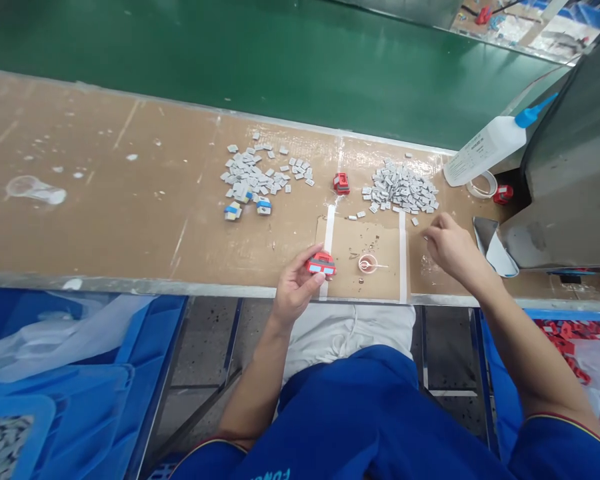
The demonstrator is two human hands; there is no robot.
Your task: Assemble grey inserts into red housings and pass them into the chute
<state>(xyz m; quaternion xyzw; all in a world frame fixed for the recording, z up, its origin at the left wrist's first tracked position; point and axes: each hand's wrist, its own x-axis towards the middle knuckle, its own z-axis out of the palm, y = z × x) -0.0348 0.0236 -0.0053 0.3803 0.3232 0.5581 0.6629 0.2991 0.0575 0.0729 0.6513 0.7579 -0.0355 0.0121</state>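
Observation:
My left hand [294,288] grips a red toy car part [322,264] with pale blue windows, above the table's front edge. My right hand [451,248] is closed in a pinch over the table, just in front of a pile of small grey rectangular pieces [403,185]. A tiny light spot shows at its fingertips, too small to name. Between my hands, a small cup [367,264] with a white stick across its rim stands on a taped cardboard sheet [385,287]. A second red toy car part [341,183] sits behind them, left of the pile.
Another pile of grey pieces [250,172] lies left, with blue-and-cream toy parts [263,206] before it. A white bottle with a blue nozzle [486,151] leans at right beside a tape roll [482,185]. A green belt [280,60] runs behind. Blue crates [90,413] flank me.

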